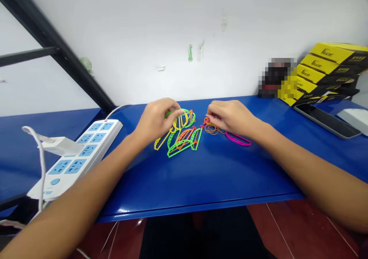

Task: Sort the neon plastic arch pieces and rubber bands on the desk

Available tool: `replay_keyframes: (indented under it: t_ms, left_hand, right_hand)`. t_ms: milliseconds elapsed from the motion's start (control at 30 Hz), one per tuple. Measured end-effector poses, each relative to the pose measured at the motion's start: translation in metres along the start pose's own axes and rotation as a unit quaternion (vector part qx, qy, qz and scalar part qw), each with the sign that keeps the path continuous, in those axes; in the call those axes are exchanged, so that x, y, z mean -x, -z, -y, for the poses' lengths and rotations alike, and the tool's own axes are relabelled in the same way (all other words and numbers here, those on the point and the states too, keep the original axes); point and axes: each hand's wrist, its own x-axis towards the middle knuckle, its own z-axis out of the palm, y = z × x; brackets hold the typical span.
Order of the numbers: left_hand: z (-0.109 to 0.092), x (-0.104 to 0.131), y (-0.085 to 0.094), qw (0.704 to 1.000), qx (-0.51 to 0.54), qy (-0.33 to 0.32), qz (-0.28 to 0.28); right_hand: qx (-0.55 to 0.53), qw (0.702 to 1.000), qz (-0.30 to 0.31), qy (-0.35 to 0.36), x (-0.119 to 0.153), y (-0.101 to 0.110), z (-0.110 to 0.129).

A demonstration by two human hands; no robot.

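Note:
A loose pile of small bow-shaped plastic pieces with holes along their curves lies on the blue table. Green pieces point(179, 147), an orange piece point(184, 135) and a yellow piece point(162, 140) overlap there. My left hand point(159, 117) is curled at the pile's far left side, thumb and fingers closed by another yellow piece point(181, 121); its exact grip is hidden. To the right, my right hand point(227, 115) has its fingertips pinched together over tan rubber bands point(212, 129), beside a small orange part point(206, 121). A magenta bow-shaped piece point(238, 139) lies under its wrist.
A white power strip point(100, 147) with a plugged-in adapter point(61, 145) and cable stands at left. On the right are a dark phone point(326, 121), a white box point(356, 119) and stacked yellow-black boxes point(324, 67). A white wall point(172, 28) rises behind the table.

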Motion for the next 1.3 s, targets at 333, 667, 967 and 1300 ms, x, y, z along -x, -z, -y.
replay_keyframes:
  t_ms: [333,667,967,1300]
  left_hand:
    - [-0.018,0.008,-0.011,0.985,-0.062,-0.162,0.006]
    - [-0.018,-0.003,0.0,0.957,0.24,0.12,0.107]
    - [0.011,-0.007,0.005,0.924,0.273,0.268,0.012]
    - [0.002,-0.001,-0.009,0.958,0.213,0.189,0.03]
  right_hand:
    - [-0.074,0.996,0.028,0.031,0.0,-0.018,0.025]
    - [-0.049,0.996,-0.025,0.074,0.0,-0.019,0.014]
    - [-0.023,1.0,-0.007,-0.014,-0.002,-0.01,-0.013]
    - [-0.017,0.993,0.103,-0.062,-0.002,-0.008,-0.007]
